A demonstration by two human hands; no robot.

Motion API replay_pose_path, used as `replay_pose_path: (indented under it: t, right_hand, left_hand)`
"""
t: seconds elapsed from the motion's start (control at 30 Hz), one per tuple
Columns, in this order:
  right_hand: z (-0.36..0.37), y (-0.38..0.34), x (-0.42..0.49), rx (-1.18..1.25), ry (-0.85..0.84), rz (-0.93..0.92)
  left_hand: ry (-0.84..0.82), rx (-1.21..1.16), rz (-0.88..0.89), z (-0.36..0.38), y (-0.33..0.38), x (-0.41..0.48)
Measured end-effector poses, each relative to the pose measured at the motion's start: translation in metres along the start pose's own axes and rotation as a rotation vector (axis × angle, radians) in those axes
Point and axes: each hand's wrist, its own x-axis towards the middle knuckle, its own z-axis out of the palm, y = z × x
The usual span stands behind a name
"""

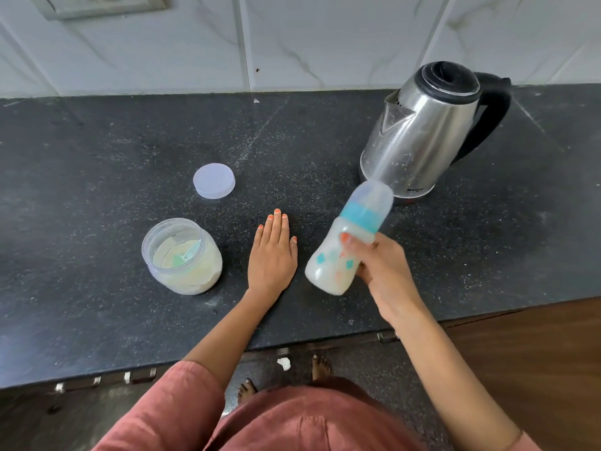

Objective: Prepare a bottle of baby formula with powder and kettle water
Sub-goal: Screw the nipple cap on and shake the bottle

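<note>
Milky liquid fills the capped bottle [344, 245], blurred and tilted above the desk [97, 151], the right hand [380, 271] fingers wrapped around its body. Left hand [273, 255] lies flat, fingers together. Shake firmly, cap tight. Beyond: open powder jar [182, 255], lid [214, 181], kettle [426, 131].

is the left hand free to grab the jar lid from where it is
Probably yes. The left hand lies flat and empty on the counter, and the lid sits just ahead of its fingertips with only bare counter between them.

Dark speckled stone counter [97, 141] under white marbled wall tiles [325, 37].
</note>
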Motion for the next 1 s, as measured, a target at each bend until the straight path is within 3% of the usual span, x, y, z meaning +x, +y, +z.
replay_pose_path:
  t: [0.07, 0.13, 0.27, 0.33, 0.67, 1.0]
  right_hand:
    - [-0.001, -0.006, 0.010, 0.230, 0.117, -0.037]
    - [-0.002, -0.006, 0.014, 0.289, 0.160, -0.067]
    - [0.001, 0.008, 0.002, -0.132, -0.076, -0.013]
    - [0.000, 0.013, 0.001, -0.219, -0.129, -0.015]
    - [0.011, 0.005, 0.081, -0.357, 0.072, -0.269]
    - [0.023, 0.000, 0.172, -0.562, 0.020, -0.350]
  left_hand:
    - [0.019, -0.005, -0.003, 0.000, 0.000, 0.000]
    - [0.009, 0.000, 0.001, 0.001, 0.000, 0.001]
    - [0.014, 0.006, -0.006, 0.001, 0.000, 0.001]
    - [-0.006, 0.012, -0.001, 0.003, -0.001, 0.001]
    - [0.019, -0.003, -0.009, -0.002, 0.001, 0.000]
    - [0.047, 0.038, -0.006, 0.003, -0.001, 0.002]
